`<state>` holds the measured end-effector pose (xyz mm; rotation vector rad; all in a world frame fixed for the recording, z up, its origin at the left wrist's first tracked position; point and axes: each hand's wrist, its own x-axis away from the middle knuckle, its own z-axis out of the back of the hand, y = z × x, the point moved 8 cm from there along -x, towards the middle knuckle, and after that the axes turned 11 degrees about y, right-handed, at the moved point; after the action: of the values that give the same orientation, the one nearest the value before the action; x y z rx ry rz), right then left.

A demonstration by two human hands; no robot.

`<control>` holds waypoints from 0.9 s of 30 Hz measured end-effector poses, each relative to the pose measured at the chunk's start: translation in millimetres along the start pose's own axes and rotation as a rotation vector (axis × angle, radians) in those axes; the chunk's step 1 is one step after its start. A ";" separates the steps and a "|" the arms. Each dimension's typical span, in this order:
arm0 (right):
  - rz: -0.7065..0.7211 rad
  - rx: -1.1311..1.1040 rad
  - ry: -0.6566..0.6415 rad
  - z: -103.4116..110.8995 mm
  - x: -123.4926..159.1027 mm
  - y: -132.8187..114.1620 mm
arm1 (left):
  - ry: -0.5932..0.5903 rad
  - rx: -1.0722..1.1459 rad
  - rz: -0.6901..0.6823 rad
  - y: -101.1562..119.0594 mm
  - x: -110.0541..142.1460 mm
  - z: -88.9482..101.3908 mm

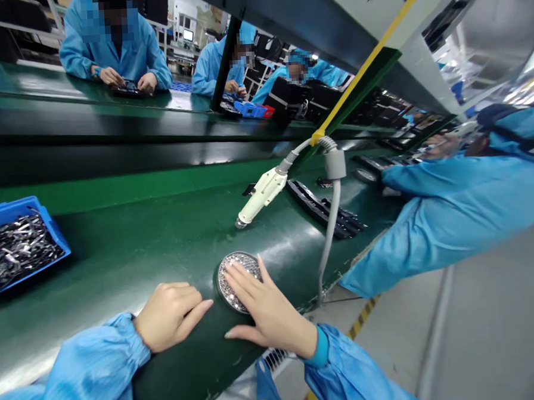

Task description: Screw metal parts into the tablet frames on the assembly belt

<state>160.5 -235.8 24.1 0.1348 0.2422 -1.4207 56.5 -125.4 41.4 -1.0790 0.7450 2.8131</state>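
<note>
My right hand (266,307) lies flat and open on the green bench (139,242), its fingertips resting on a round dish of small silver screws (237,270). My left hand (172,312) rests just left of the dish, fingers loosely curled with the index finger stretched toward it and nothing visible in them. A white electric screwdriver (262,194) hangs tilted on its cable above the bench, a short way beyond the dish. Both my sleeves are blue.
A blue bin of dark metal parts (19,246) sits at the far left. Black trays (325,209) lie beyond the screwdriver. A co-worker's blue sleeve (429,215) reaches in on the right. Other people in blue work at the far bench (122,82).
</note>
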 end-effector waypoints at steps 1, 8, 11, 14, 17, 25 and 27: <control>-0.031 0.019 0.021 1.9 1.5 4.9 | 0.005 -0.003 0.002 0.1 -0.2 0.6; -0.032 0.030 -0.005 3.7 10.0 -6.3 | -0.018 0.019 -0.014 0.8 0.8 -1.9; -0.002 0.037 -0.047 -0.9 2.9 -11.1 | -0.022 0.009 0.005 -1.9 0.7 -2.4; -0.069 0.074 0.022 4.0 5.4 1.3 | -0.008 -0.003 0.001 -1.3 0.1 -1.1; -0.077 0.025 0.092 12.2 17.6 8.9 | -0.006 0.006 -0.018 1.1 -0.6 -0.8; -0.098 -0.017 0.134 15.3 8.6 14.7 | -0.009 0.009 -0.012 -0.1 1.1 -0.3; -0.082 -0.013 0.091 11.1 6.8 10.4 | -0.009 0.010 -0.013 0.0 1.2 -0.6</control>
<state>172.6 -243.4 32.6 0.1810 0.3349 -1.4956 55.9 -125.8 40.3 -1.0646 0.7480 2.7990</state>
